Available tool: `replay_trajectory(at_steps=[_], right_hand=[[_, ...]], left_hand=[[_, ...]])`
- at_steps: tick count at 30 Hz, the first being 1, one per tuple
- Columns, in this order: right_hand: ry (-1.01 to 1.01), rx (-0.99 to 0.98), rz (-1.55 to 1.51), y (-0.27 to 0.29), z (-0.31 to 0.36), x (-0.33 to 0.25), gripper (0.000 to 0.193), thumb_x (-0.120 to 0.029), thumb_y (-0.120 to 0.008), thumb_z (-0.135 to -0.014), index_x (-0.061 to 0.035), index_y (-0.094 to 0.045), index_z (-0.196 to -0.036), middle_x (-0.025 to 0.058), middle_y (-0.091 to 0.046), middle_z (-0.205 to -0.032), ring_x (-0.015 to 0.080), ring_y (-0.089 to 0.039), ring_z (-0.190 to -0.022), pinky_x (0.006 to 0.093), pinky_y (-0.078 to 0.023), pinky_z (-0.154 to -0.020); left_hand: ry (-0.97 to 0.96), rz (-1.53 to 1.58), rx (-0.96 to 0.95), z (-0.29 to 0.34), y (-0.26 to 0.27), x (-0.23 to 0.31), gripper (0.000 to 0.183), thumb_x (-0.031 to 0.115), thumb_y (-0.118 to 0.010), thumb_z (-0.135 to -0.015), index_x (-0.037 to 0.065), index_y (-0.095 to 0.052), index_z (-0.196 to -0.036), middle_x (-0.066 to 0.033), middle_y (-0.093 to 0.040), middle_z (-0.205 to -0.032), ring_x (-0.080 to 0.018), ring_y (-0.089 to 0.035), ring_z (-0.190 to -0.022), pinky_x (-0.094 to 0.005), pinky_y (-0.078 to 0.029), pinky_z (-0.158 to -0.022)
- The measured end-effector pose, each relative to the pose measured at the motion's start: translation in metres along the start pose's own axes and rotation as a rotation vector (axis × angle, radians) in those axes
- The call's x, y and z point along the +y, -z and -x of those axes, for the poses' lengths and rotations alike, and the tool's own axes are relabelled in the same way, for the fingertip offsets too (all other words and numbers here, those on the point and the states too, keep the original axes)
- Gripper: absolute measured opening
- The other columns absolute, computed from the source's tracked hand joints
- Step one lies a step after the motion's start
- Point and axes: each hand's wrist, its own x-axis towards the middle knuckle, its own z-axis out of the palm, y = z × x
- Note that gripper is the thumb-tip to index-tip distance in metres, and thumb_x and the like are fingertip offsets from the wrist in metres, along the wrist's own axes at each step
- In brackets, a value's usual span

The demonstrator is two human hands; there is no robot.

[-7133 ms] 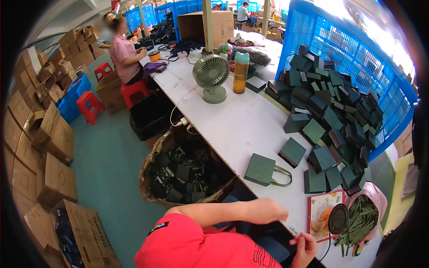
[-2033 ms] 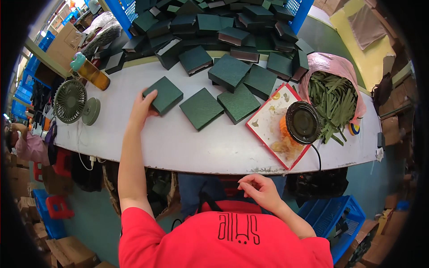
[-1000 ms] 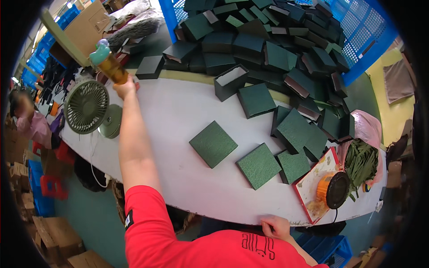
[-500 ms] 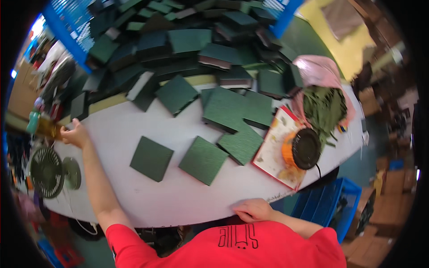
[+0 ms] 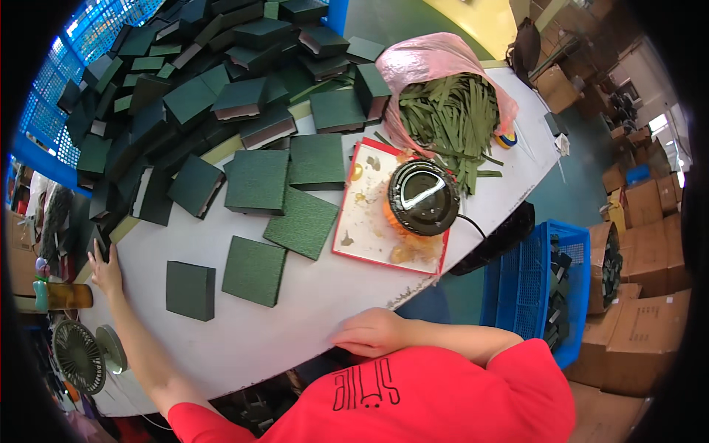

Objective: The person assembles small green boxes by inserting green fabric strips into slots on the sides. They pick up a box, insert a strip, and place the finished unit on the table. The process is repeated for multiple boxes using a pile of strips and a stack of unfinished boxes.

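Spread wide and gripping nothing: the left hand [image 5: 105,273], stretched to the far left of the bench [image 5: 244,347]. Right at its fingertips: a dark box [image 5: 97,236], partly covered by the fingers, beside a pile of green boxes [image 5: 236,96]. Hard to say whether touched or only very near. Just left of the wrist: an amber bottle [image 5: 70,295], then a fan [image 5: 77,356]. Resting loosely at the near edge of the bench: the right hand [image 5: 371,331], with palm hidden; impossible to say whether closed on anything.

Likely light and hollow, and so easy to lift one-handed. Probably stiff card, given the flat faces and crisp corners of a loose box [image 5: 253,271] out on the bench; unlikely to sag, but apt to dent at a corner or cave in under a hard pinch. Probably not slippery, thanks to the grain showing on that face. Best taken across two opposite sides, with thumb on one and flat fingers on the other, squeezed gently. Better not lifted by a single corner, for fear of twisting or scuffing. Worth drawing clear of the pile slowly, so as not to drag neighbours along.
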Motion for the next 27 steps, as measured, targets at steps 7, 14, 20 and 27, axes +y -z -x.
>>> replay_trajectory(at_steps=[7,14,20,27], right_hand=[[0.078,0.095,-0.005,0.043,0.022,-0.016,0.023,-0.003,-0.071,-0.084,-0.0044,-0.067,-0.106,0.01,-0.068,-0.089,0.0281,-0.068,-0.074,0.0356,-0.055,-0.06],[-0.177,0.628,0.611,0.211,0.033,0.005,0.017,0.004,-0.067,-0.087,-0.0048,-0.066,-0.101,0.0077,-0.069,-0.093,0.0178,-0.062,-0.072,0.0276,-0.049,-0.062],[-0.496,0.413,0.636,0.297,-0.001,0.097,0.014,-0.009,-0.068,-0.089,-0.0021,-0.071,-0.1,0.0139,-0.068,-0.096,0.0264,-0.065,-0.082,0.0352,-0.051,-0.073],[-0.536,0.16,0.847,0.298,-0.01,0.131,0.014,-0.015,-0.07,-0.086,-0.0011,-0.072,-0.089,0.0171,-0.067,-0.095,0.0349,-0.059,-0.095,0.045,-0.049,-0.086]], left_hand=[[-0.148,0.221,-0.022,0.123,0.07,0.032,0.065,0.05,-0.059,-0.094,0.029,-0.041,-0.153,-0.0201,-0.037,-0.157,-0.0333,-0.04,-0.142,-0.0501,-0.027,-0.111],[-0.205,0.394,0.046,0.27,0.15,0.084,0.063,0.021,-0.069,-0.088,0.02,-0.049,-0.148,-0.0176,-0.038,-0.157,-0.0364,-0.042,-0.137,-0.0452,-0.03,-0.111],[-0.089,0.487,0.174,0.329,0.18,0.136,0.061,0.016,-0.07,-0.085,0.014,-0.051,-0.143,-0.0152,-0.045,-0.15,-0.0364,-0.043,-0.131,-0.0452,-0.031,-0.112],[0.09,1.058,0.336,0.347,0.219,0.148,0.07,0.005,-0.066,-0.086,0.008,-0.038,-0.15,-0.0134,-0.048,-0.139,-0.0266,-0.049,-0.125,-0.0402,-0.039,-0.107]])
